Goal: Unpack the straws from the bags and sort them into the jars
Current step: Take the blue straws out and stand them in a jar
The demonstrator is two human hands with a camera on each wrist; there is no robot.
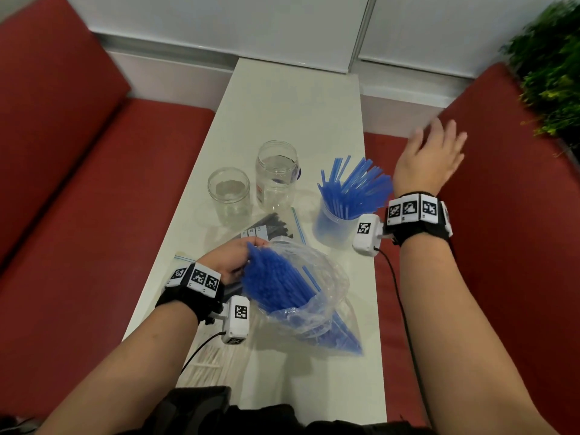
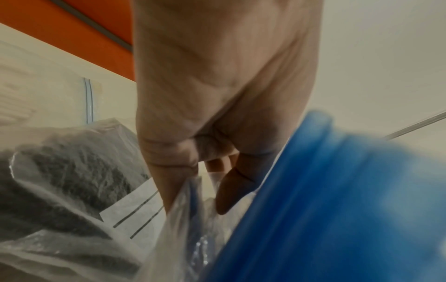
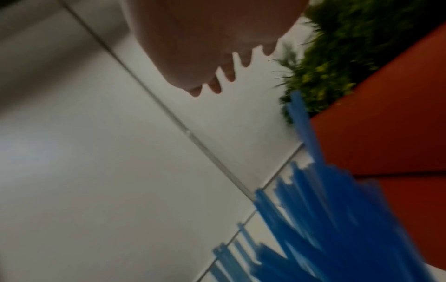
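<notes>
The blue straws (image 1: pixel 279 284) are kept in an open clear bag (image 1: pixel 317 296) lying on the desk (image 1: pixel 282 102); its mouth is pinched by the left hand (image 1: pixel 230 259). More blue straws are stood in a jar (image 1: pixel 334 224). The right hand (image 1: pixel 430 158) is raised above it, its grip wide and empty. The blue lot seems half transferred; next, another bunch must be drawn out.
</notes>
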